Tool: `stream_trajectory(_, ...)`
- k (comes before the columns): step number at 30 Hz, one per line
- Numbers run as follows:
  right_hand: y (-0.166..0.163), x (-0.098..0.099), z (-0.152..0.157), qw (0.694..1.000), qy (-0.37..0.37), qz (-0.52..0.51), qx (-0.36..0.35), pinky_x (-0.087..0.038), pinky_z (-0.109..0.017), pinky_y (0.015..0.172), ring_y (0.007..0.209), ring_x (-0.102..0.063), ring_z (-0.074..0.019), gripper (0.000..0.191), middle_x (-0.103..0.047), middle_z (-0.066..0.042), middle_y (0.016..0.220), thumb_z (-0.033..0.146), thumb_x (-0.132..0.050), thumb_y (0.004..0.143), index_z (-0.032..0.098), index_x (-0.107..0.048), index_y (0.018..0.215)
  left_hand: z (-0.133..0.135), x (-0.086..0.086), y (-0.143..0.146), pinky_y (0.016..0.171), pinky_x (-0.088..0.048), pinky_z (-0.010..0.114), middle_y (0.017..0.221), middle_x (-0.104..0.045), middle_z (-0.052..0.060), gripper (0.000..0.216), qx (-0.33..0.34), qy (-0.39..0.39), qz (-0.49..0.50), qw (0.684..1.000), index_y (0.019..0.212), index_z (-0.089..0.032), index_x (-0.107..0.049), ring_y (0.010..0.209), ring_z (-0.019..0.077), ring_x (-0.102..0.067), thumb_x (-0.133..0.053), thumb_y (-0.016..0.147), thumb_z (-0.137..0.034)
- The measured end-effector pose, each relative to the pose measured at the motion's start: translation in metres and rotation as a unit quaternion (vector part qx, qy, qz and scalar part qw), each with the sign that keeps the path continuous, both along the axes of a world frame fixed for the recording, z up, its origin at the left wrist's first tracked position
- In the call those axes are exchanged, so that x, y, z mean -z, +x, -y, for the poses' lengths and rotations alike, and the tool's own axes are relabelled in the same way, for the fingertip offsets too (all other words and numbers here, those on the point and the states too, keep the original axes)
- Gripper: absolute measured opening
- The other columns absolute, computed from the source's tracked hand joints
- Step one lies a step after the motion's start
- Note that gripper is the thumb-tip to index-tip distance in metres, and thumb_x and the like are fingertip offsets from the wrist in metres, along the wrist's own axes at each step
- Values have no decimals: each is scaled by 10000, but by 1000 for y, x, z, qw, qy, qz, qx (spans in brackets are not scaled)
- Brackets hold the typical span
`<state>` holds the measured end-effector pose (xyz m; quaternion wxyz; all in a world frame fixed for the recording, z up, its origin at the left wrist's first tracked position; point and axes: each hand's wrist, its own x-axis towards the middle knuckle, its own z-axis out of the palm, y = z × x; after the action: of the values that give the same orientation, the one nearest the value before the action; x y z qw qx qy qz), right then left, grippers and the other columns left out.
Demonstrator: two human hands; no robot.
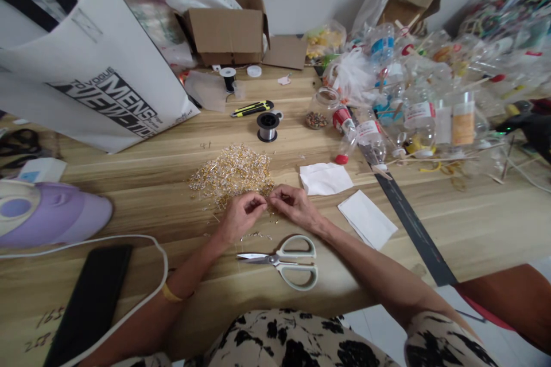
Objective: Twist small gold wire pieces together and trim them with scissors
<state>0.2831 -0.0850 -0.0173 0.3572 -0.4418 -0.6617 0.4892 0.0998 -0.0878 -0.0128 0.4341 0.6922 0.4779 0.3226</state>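
My left hand [241, 214] is closed in a pinch at the near edge of a loose pile of small gold and clear beads [235, 172]. Facing it, my right hand [295, 205] pinches too, and the fingertips of both almost meet. Whatever is between them is too small to make out. A short strand of tiny pieces [258, 235] lies just below my hands. Closer to me rest scissors [275, 260] with pale handles, blades pointing left and slightly apart. Beyond the pile stands a spool of thin silvery wire [267, 127].
White folded papers [326, 178] lie right of my hands. A yellow-black cutter [252, 108] and a jar with beads [317, 119] are farther back. Plastic bottles [419, 123] crowd the right. A white paper bag [107, 69], purple device [55, 212], cable and black phone [90, 304] occupy the left.
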Motion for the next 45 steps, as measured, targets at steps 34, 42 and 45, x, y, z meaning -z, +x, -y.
stream_trajectory(34, 23, -19, -6, 956, 167, 194, -146, -421, -245, 646, 712, -514, -118, 203, -560, -31, 860, 62, -544, 795, 156, -553, 975, 0, 5, -5, 792, -484, 314, 842, -672, 77, 201, 195, 254, -118, 940, 840, -155, -629, 841, 175, -610, -447, 918, -127)
stream_trajectory(42, 24, -14, -5, 929, 205, 267, -157, -399, -252, 664, 775, -544, -142, 125, -582, -54, 908, 76, -550, 843, 160, -622, 901, -1, 7, -5, 794, -484, 318, 846, -666, 76, 215, 194, 257, -123, 939, 835, -158, -637, 842, 174, -606, -442, 925, -148)
stream_trajectory(45, 24, -14, -6, 922, 220, 274, -165, -384, -242, 644, 765, -543, -137, 119, -582, -51, 883, 93, -532, 874, 163, -628, 884, -1, 7, -5, 793, -489, 313, 847, -665, 71, 227, 196, 270, -139, 932, 831, -158, -634, 842, 170, -608, -432, 933, -153)
